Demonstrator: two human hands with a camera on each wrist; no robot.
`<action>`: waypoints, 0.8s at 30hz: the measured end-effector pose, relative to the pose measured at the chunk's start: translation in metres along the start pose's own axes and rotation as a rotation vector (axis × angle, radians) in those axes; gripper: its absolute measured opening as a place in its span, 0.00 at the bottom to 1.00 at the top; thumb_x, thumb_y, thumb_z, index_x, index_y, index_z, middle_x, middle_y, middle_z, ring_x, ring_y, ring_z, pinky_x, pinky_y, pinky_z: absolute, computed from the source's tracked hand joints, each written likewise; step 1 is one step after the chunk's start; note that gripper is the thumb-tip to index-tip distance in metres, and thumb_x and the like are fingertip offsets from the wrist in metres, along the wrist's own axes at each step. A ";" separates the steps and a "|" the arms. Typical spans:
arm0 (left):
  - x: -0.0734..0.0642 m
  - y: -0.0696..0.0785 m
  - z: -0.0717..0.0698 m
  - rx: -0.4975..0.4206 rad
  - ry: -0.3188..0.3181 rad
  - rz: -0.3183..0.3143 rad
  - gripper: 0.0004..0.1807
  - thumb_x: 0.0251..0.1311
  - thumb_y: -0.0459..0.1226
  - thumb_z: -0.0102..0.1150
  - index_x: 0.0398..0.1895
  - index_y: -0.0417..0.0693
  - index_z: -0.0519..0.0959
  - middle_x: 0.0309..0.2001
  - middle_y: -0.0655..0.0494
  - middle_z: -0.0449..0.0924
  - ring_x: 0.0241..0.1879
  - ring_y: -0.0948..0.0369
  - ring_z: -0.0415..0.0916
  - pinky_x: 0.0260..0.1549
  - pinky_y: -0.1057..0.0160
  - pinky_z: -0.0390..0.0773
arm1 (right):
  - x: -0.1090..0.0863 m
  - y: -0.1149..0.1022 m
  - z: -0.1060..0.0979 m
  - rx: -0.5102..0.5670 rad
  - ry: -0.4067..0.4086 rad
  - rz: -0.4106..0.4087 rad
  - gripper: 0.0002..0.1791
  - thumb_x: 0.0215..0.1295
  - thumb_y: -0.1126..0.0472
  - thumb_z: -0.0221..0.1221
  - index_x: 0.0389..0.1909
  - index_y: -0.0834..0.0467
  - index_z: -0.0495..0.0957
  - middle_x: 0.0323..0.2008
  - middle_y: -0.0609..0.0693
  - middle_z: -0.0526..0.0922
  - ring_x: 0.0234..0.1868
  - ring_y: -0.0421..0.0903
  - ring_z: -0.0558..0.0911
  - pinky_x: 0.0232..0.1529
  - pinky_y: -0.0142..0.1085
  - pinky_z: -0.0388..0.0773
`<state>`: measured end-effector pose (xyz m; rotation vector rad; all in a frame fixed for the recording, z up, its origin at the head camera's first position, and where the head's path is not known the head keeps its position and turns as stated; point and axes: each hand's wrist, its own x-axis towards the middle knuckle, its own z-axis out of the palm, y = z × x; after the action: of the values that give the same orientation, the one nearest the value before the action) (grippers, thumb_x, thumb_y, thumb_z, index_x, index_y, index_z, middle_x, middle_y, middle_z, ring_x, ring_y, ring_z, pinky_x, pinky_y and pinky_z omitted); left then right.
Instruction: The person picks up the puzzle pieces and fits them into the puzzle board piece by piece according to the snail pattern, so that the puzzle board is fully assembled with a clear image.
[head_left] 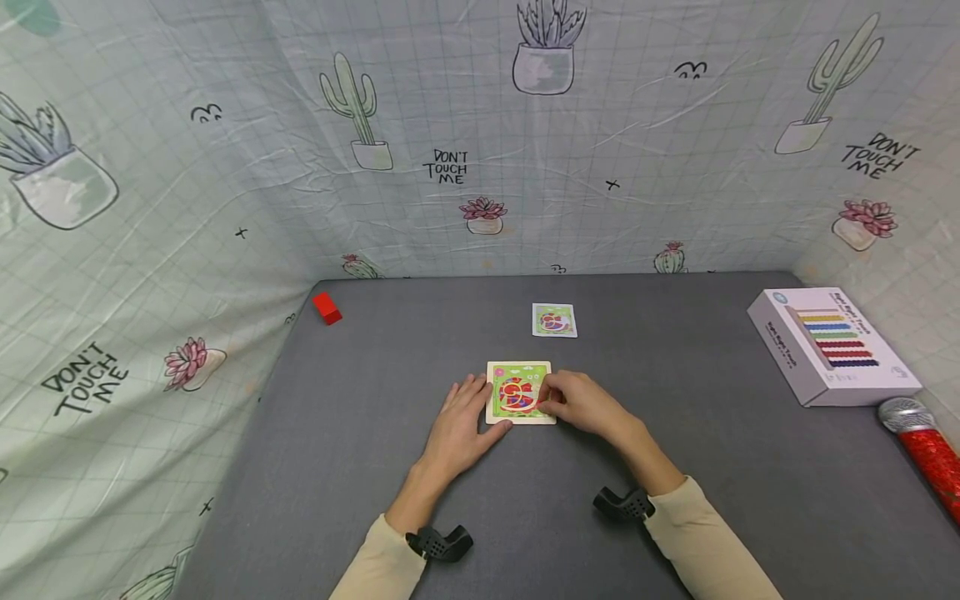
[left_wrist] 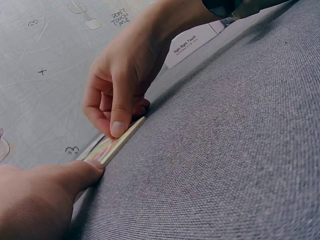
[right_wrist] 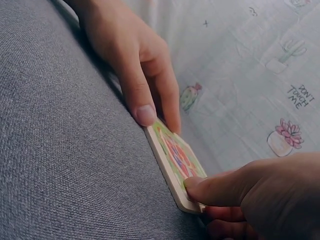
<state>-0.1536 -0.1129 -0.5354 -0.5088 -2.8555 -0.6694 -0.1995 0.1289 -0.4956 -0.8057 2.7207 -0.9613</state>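
Observation:
A small square wooden puzzle board (head_left: pixel 517 393), green with a red and blue picture, lies flat on the grey table. My left hand (head_left: pixel 462 423) lies along its left side with fingers stretched forward, and the thumb touches the near left corner. At the right side is my right hand (head_left: pixel 582 403), its fingers curled at the edge. The right thumb (right_wrist: pixel 197 186) rests on the picture in the right wrist view, the other fingers bent beside the board's edge. Behind the board lies a white-bordered card (head_left: pixel 554 320) with a similar picture.
A red block (head_left: pixel 327 308) lies at the table's far left corner. On the right stand a white box (head_left: pixel 834 346) with coloured rows printed on it and a red microphone (head_left: pixel 930 454). A patterned cloth (head_left: pixel 555 167) hangs behind and at the sides.

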 end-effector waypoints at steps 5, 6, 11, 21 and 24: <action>0.001 -0.001 0.001 0.001 0.003 0.004 0.39 0.62 0.57 0.63 0.70 0.42 0.71 0.71 0.45 0.70 0.74 0.48 0.63 0.76 0.47 0.59 | 0.001 0.001 0.000 -0.011 0.007 0.009 0.05 0.62 0.60 0.68 0.31 0.55 0.81 0.24 0.44 0.76 0.24 0.36 0.70 0.25 0.29 0.67; 0.001 -0.001 0.001 0.002 0.004 0.005 0.39 0.62 0.57 0.62 0.70 0.42 0.71 0.71 0.45 0.70 0.74 0.48 0.63 0.76 0.47 0.59 | 0.001 0.001 0.000 -0.019 0.009 0.017 0.06 0.62 0.60 0.68 0.31 0.55 0.81 0.24 0.43 0.76 0.24 0.36 0.70 0.25 0.29 0.67; 0.003 -0.001 0.001 -0.013 0.002 0.003 0.39 0.63 0.57 0.61 0.70 0.43 0.71 0.71 0.45 0.70 0.74 0.48 0.63 0.76 0.47 0.58 | 0.001 0.000 0.000 -0.072 0.022 0.084 0.10 0.61 0.55 0.69 0.28 0.53 0.78 0.22 0.43 0.74 0.22 0.37 0.68 0.23 0.30 0.64; 0.013 -0.001 -0.008 -0.040 0.016 -0.027 0.35 0.63 0.55 0.62 0.65 0.41 0.75 0.65 0.45 0.77 0.68 0.48 0.72 0.69 0.45 0.70 | 0.001 0.000 -0.006 -0.118 0.046 0.080 0.07 0.64 0.57 0.67 0.31 0.54 0.79 0.23 0.44 0.75 0.24 0.39 0.69 0.26 0.32 0.65; 0.021 0.002 -0.020 -0.063 0.029 -0.066 0.34 0.63 0.54 0.62 0.65 0.40 0.75 0.62 0.45 0.79 0.64 0.49 0.76 0.62 0.46 0.76 | 0.000 -0.002 -0.011 -0.153 0.092 0.082 0.05 0.66 0.59 0.65 0.33 0.56 0.81 0.26 0.46 0.78 0.26 0.40 0.71 0.28 0.34 0.70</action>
<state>-0.1705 -0.1147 -0.5125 -0.4117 -2.8431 -0.7737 -0.2021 0.1333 -0.4856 -0.6840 2.9101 -0.7998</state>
